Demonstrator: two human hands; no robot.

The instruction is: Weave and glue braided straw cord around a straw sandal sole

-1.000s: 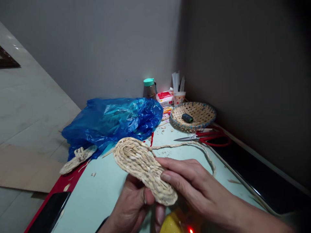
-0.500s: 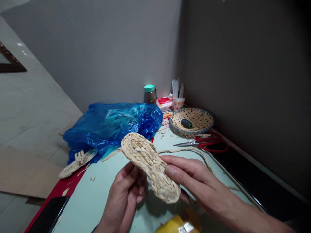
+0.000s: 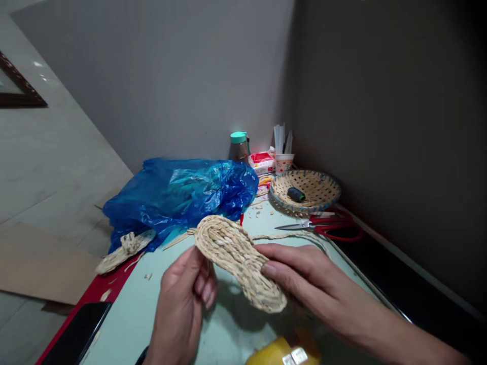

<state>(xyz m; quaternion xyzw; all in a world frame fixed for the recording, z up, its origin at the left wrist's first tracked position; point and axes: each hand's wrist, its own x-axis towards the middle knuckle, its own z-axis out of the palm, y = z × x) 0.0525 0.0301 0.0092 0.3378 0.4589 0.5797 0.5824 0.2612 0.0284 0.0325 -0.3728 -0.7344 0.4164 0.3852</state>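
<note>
A braided straw shoe sole (image 3: 236, 261) is held above the table, slanting from upper left to lower right. My right hand (image 3: 304, 271) grips its right edge at the narrow middle, thumb on top and fingers partly behind. Against the left edge of the wide end, my left hand (image 3: 188, 289) is closed with thumb and forefinger pinching the rim; its other fingers are curled. Behind the sole, a braided straw cord (image 3: 281, 236) lies on the table. A finished-looking woven straw slipper (image 3: 125, 252) rests at the left, beside a blue plastic bag (image 3: 178, 195).
Red-handled scissors (image 3: 323, 225) lie right, before a bamboo basket (image 3: 319, 190) holding a dark thread spool (image 3: 296, 194). Behind are a paper cup (image 3: 284, 163), tissue pack (image 3: 262, 162) and bottle (image 3: 239, 148). A phone (image 3: 78, 334) lies front left; a yellow object (image 3: 272, 353) stands near the front.
My left hand has slid left and out from under the sole to its outer rim. The sole has tipped slightly flatter. My right hand keeps its grip.
</note>
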